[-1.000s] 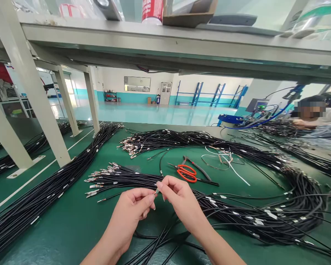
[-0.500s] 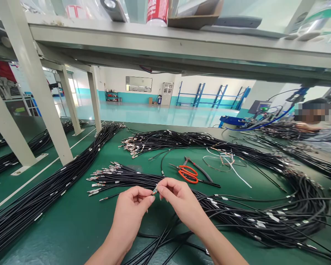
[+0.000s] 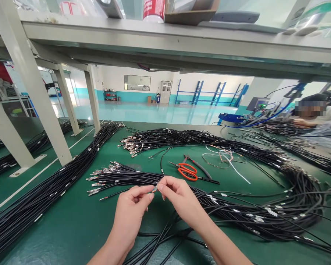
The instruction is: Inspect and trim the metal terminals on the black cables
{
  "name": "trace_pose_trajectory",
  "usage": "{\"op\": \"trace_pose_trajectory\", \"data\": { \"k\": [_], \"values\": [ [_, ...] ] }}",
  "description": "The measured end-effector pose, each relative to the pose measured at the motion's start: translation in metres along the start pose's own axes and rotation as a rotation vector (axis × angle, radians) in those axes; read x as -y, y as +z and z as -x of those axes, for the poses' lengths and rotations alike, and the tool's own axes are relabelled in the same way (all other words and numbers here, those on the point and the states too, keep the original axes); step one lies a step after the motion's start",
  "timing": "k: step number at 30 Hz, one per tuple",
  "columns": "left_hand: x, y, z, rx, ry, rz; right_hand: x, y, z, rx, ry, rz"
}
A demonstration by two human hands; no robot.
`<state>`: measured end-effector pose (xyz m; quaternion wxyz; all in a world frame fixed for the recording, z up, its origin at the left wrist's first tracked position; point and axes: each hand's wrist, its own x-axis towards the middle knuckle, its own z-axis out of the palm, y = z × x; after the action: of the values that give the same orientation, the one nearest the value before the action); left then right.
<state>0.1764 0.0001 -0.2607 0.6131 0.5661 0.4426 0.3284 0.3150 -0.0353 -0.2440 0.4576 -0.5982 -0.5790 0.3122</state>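
Both hands meet over the green table (image 3: 79, 224). My left hand (image 3: 132, 209) and my right hand (image 3: 179, 198) pinch a small metal terminal (image 3: 154, 189) between their fingertips; it sits on the end of a black wire that runs down between my wrists. Just beyond my fingers lies a bundle of black wires with metal terminals (image 3: 113, 176), its ends pointing left. Orange-handled scissors (image 3: 187, 172) rest a little further back, to the right.
A long bundle of black wires (image 3: 57, 184) runs along the left. A big looped mass of wires (image 3: 278, 206) fills the right. Another terminal bundle (image 3: 154, 140) lies at the back. White shelf posts (image 3: 41, 99) stand on the left. A person sits at the far right (image 3: 314, 114).
My hands have shifted slightly up and away with the terminal still pinched between them. The view has tilted a little.
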Motion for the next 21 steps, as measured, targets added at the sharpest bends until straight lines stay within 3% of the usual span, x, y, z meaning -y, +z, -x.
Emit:
{"op": "trace_pose_trajectory", "data": {
  "k": [6,14,21],
  "values": [
    [-0.0004,-0.0003,0.0003,0.003,-0.046,0.043,0.0019,0.0,0.0007,0.006,-0.02,0.011],
    [0.0005,-0.0005,-0.0001,0.02,0.048,-0.047,0.0002,-0.0005,0.001,0.006,-0.032,0.037],
    [-0.0009,0.0,-0.0002,-0.011,-0.033,-0.023,0.0007,-0.0005,0.0015,0.004,-0.038,0.057]
  ]
}}
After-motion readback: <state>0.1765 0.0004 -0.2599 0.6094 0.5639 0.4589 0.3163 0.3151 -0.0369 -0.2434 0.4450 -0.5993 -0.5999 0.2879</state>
